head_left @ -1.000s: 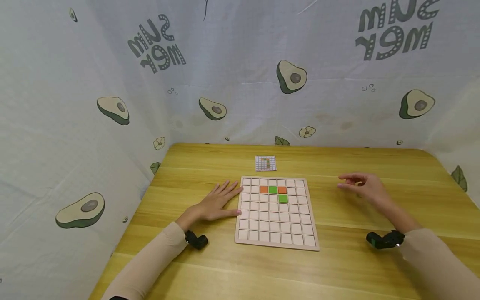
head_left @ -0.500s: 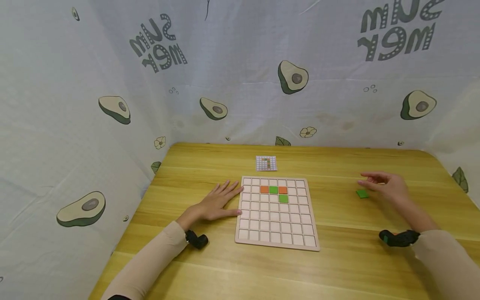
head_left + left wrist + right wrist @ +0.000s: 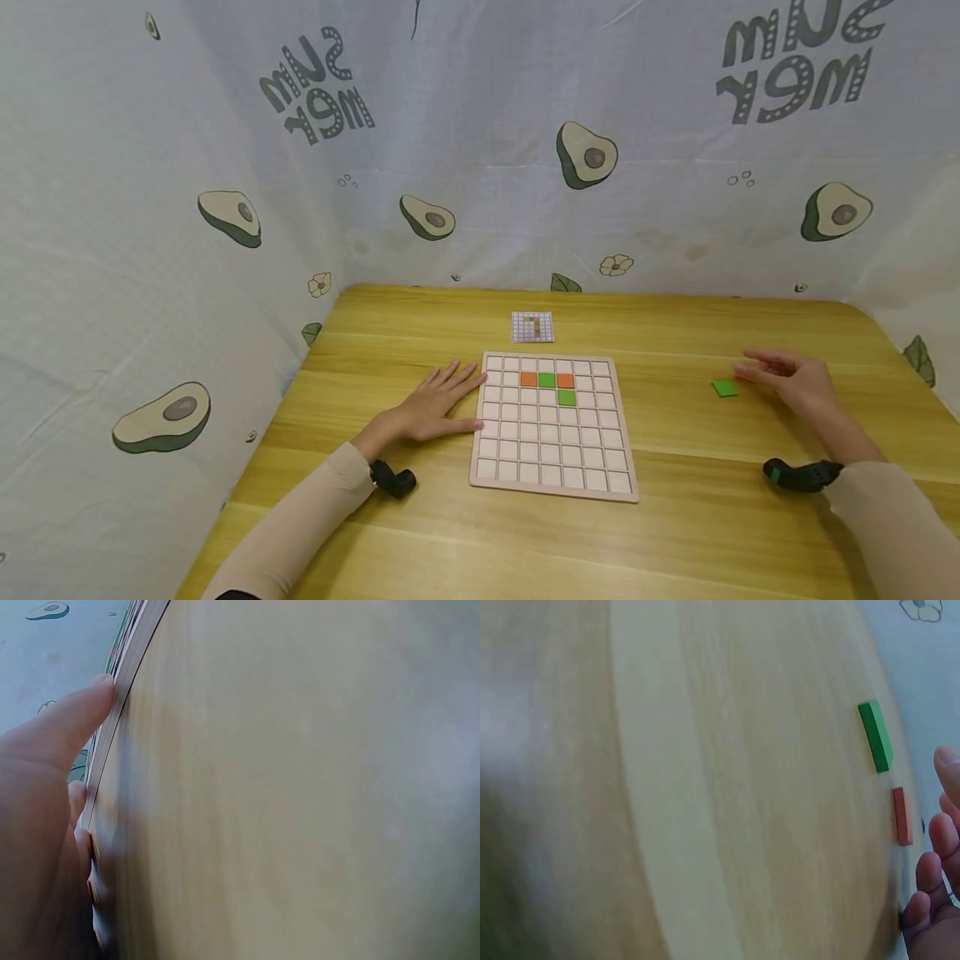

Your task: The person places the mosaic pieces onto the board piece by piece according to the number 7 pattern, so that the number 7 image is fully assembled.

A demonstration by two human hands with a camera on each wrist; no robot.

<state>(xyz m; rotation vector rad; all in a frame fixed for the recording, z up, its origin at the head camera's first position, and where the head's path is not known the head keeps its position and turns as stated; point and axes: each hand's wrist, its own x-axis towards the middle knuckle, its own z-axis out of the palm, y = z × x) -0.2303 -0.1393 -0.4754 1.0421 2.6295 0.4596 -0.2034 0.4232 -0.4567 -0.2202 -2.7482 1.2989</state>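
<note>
My left hand lies spread on the table, its fingertips and thumb at the left edge of a pale grid board. In the left wrist view the thumb meets the board's side. Two orange tiles and a green tile make a row on the board, with another green tile under the right end. Over the table at the right, my right hand hovers with loosely bent fingers and nothing in them. Left of it lies a loose green tile. The right wrist view also shows an orange-red tile near the fingers, hidden in the head view.
A small printed card with a coloured grid pattern lies behind the board. The wooden table runs back to a pale curtain printed with avocados, which also closes off the left side.
My right hand has moved to the right, uncovering the loose green tile that it hid one second ago. My left hand and the tiles on the board have stayed put.
</note>
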